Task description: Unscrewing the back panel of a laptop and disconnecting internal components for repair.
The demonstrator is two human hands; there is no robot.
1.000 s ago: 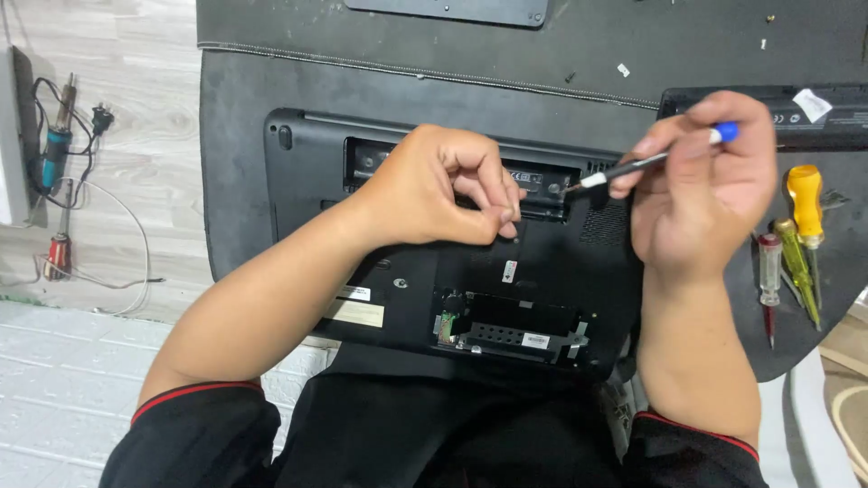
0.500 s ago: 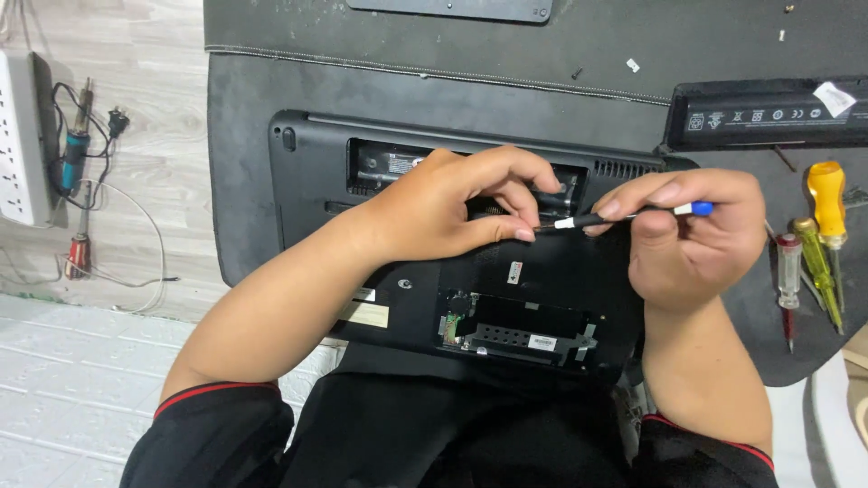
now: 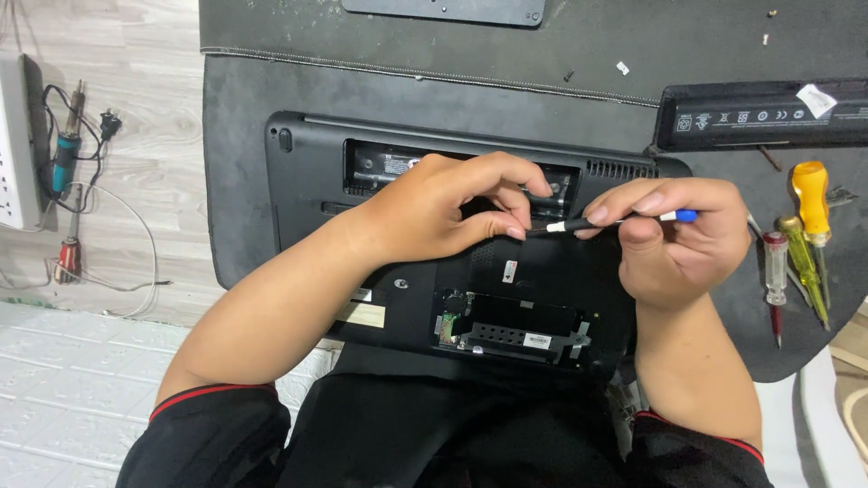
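Far out past my left hand [image 3: 434,212], a white power strip [image 3: 16,145] sits at the edge of the desk [image 3: 136,117], with a teal-handled tool [image 3: 63,158] and a red-handled one [image 3: 68,253] beside it among loose wires. My left hand rests on the upturned black laptop [image 3: 307,172], which lies on a dark mat [image 3: 235,136]. Its thumb and forefinger are pinched together at the tip of the screwdriver [image 3: 615,220]; whether they hold something tiny there I cannot tell. Just below that pinch is an open bay [image 3: 506,325] with bare circuit parts showing. My right hand [image 3: 674,239] has its grip closed around the thin black screwdriver with the blue end, held level over the laptop's rear edge, tip pointing at my left fingers. Above that grip lies a long black battery pack [image 3: 768,113]. To its outer side, on the mat, lie three screwdrivers: a red-capped clear one [image 3: 776,271], a green one [image 3: 800,258] and an orange one [image 3: 811,203].
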